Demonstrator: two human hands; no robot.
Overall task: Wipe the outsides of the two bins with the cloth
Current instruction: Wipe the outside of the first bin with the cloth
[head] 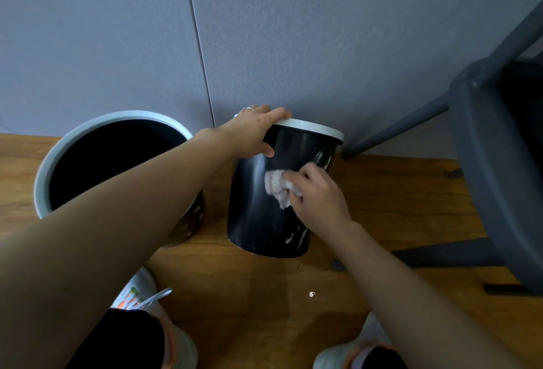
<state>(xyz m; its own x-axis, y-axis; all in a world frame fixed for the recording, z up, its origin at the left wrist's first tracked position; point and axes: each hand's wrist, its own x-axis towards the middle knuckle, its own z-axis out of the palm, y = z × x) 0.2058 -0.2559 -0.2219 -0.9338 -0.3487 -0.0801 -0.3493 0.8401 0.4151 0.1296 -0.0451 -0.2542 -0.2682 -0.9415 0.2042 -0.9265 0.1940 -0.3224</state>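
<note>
Closest in, the left forearm (pixel 97 221) sweeps across the lower left of the view, reaching up toward the wall. Follow it and there is the left hand (pixel 255 130), clamped over the white rim of the right bin (pixel 258 210), fingers curled over the top edge and the thumb pressed down against the dark outer wall. That bin is glossy black with a pale rim, tilted back toward the grey wall (pixel 323 45), its base on the wooden floor (pixel 396 192).

On its near side, the right hand (pixel 316 189) has the cloth (pixel 276 186) bunched up, fingers curled round the pale wad and pushing it flat against the bin's outer wall, about midway up. Pale smears show on the black surface above and below the hand.

Just to the left stands the left bin (pixel 58 162), upright, wider-looking, mouth open and dark inside, light rim catching the light; the forearm crosses in front of it.

Off to the right, a dark grey chair (pixel 493 162) stands on the floor, one leg near the wall. Down at the bottom, two pale shoes (pixel 141 289), and a small white speck (pixel 311 294) on the floor between them.
</note>
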